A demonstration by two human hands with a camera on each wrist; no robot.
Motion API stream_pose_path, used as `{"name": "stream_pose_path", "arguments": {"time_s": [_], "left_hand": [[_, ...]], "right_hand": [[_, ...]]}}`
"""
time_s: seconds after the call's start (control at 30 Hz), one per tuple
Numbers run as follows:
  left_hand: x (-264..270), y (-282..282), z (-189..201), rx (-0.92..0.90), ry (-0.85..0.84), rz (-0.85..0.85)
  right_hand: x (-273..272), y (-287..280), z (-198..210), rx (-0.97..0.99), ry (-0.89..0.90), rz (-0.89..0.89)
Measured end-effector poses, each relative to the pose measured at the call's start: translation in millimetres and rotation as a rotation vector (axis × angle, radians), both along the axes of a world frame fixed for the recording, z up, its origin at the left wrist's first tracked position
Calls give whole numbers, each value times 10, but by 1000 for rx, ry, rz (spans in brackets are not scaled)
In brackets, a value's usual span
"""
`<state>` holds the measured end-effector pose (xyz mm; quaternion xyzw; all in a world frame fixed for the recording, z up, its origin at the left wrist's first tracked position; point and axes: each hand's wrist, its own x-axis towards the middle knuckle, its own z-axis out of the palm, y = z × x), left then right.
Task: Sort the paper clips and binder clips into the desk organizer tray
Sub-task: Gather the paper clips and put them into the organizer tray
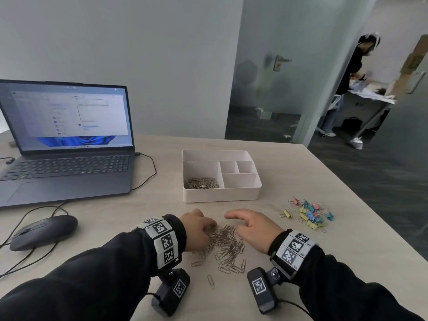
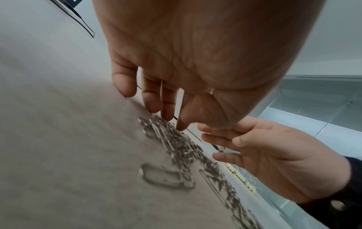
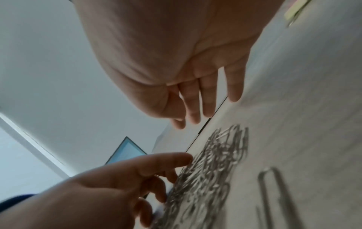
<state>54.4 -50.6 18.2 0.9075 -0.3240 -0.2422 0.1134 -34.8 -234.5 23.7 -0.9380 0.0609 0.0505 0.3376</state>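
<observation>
Pale grey walls and a frosted glass door close off the room behind my light wood-grain desk (image 1: 301,262), and through the gap at the far right another person (image 1: 354,72) bends over a table. On the desk the largest thing is my open laptop (image 1: 67,144) at the far left, its cable (image 1: 148,172) looping off its right side, with a dark mouse (image 1: 42,231) in front of it. Straight ahead sits the white desk organizer tray (image 1: 220,195), whose big near-left compartment already holds a heap of silver clips. To its right, well apart from my hands, lies a scatter of coloured binder clips (image 1: 309,215). Nearest me spreads the loose pile of paper clips (image 1: 225,245), a few strays lying toward me. My left hand (image 1: 196,230) has its fingers bent down with the tips in the pile's left edge, though I cannot tell whether they pinch any. My right hand (image 1: 251,229) hovers released, fingers loosely spread, just beside the pile's right edge
</observation>
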Motion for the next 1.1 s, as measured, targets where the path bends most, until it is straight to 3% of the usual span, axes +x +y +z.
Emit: {"name": "stream_pose_path", "arguments": {"time_s": [0.17, 0.4, 0.57, 0.7, 0.9, 0.97, 1.1], "left_hand": [[-74, 9, 24, -37, 23, -17], [-107, 51, 19, -56, 35, -24], [-94, -20, -18, 25, -118, 42], [-106, -124, -19, 102, -118, 9], [-189, -101, -34, 38, -76, -98], [-211, -43, -10, 29, -91, -143], [-175, 91, 29, 108, -102, -173]], "right_hand": [[-51, 59, 13, -116, 99, 63], [-127, 83, -23, -31, 114, 108], [-114, -16, -34, -199, 76, 62], [-142, 77, -41, -347, 144, 141], [-231, 49, -31, -142, 79, 188], [-267, -24, -31, -152, 60, 156], [-327, -125, -16, -239, 217, 55]]}}
